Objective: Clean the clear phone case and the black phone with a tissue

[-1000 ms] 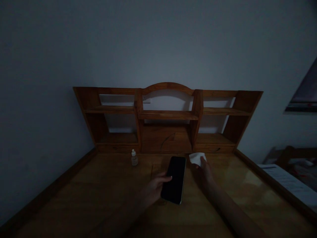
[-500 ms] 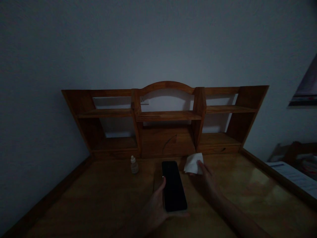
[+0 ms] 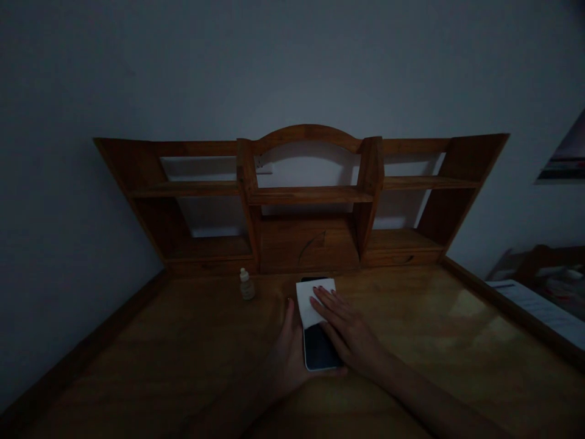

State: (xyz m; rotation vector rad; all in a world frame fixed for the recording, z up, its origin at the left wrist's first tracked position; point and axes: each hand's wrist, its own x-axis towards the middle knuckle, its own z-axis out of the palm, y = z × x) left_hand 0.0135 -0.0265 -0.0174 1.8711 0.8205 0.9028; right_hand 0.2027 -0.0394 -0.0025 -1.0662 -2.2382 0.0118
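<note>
I see the fingers of my right hand stretched out flat, slightly apart, pressing a white tissue onto the upper part of a dark phone rather than gripping it. The thumb lies lower, over the screen near the tissue's bottom edge. My left hand cradles the phone from beneath: its thumb sticks up beside the left edge, and a fingertip shows past the lower right corner; I can't tell how the hidden fingers are bent. The phone sits over the middle of the wooden desk. Beyond it, to the left, I have a small bottle standing upright. A wooden shelf unit lines the back against a pale wall, and papers lie past the desk's right edge.
</note>
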